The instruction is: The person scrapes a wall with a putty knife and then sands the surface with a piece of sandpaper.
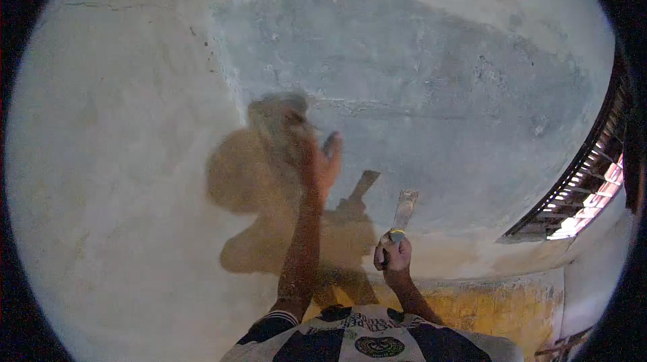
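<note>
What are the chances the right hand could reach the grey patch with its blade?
Probably good, yes: the right hand holds the blade upward, and nothing shows between it and the grey patch; the left hand is off to the left.

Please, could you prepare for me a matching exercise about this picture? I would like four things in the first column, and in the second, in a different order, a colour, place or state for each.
Column one
1. Scraper
2. Left hand
3. Large wall patch
4. Low wall band

Column two
A. Mostly yellow
B. Raised and blurred by motion
C. Bluish grey
D. Gripped in the right hand, blade pointing up

Right pairs: 1-D, 2-B, 3-C, 4-A
</note>
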`<state>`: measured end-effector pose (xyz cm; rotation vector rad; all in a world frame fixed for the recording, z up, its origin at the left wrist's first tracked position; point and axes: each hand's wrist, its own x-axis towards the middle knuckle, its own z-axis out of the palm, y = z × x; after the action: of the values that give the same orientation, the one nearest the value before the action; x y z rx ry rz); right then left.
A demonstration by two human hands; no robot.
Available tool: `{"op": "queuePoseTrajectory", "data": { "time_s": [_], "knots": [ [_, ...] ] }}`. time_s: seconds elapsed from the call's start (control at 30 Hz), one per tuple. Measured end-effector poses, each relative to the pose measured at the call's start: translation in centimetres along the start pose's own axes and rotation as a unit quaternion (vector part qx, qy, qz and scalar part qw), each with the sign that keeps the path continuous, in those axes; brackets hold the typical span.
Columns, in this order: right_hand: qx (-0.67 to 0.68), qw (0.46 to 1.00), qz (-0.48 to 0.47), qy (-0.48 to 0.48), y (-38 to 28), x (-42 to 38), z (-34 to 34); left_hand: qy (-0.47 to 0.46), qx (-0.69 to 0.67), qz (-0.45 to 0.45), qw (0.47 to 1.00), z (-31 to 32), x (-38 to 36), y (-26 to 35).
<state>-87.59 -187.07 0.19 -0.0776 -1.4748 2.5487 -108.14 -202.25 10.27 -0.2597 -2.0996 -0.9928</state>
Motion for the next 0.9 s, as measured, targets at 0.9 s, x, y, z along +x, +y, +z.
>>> {"op": "queuePoseTrajectory", "data": {
  "time_s": [0.9],
  "knots": [
    [-0.015,0.999,-0.026,0.032,0.8,-1.0,-1.0,-0.099,0.027,-0.038,0.994,2.4,-2.9,-4.1]
  ]
}}
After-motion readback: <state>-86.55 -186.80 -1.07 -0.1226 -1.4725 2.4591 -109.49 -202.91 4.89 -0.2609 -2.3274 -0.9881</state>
